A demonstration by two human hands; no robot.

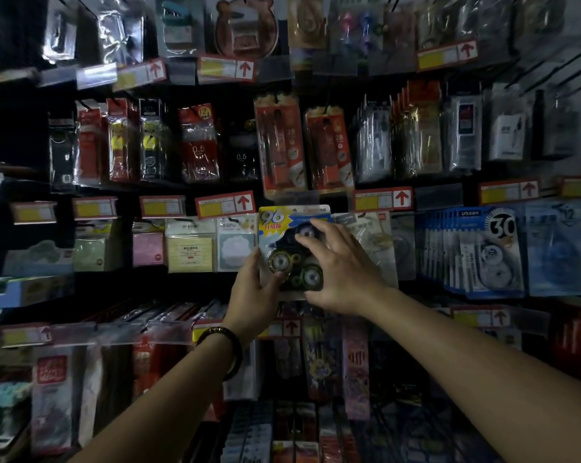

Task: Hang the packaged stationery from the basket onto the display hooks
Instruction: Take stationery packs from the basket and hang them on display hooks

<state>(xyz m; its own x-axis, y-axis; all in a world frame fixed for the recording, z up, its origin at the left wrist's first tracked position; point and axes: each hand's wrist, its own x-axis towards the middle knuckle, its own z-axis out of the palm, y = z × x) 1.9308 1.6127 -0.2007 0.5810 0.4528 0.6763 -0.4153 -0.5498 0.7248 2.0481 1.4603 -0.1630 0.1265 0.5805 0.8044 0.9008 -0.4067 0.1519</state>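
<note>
A blister pack of correction tape (284,240), with a yellow "96" mark on its blue card and dark round refills, is held up against the display wall at centre. My left hand (254,295) grips its lower left edge, thumb on the front. My right hand (341,274) holds the right side, fingers spread over the blister and thumb under the bottom edge. The pack's top sits just under a price tag rail. The hook behind it is hidden. The basket is out of view.
Rows of hanging packs fill the wall: sticky notes (190,248) to the left, blue correction tape packs (492,252) to the right, red pencil packs (279,145) above, more packs below. Price tags with red arrows (225,203) line each row.
</note>
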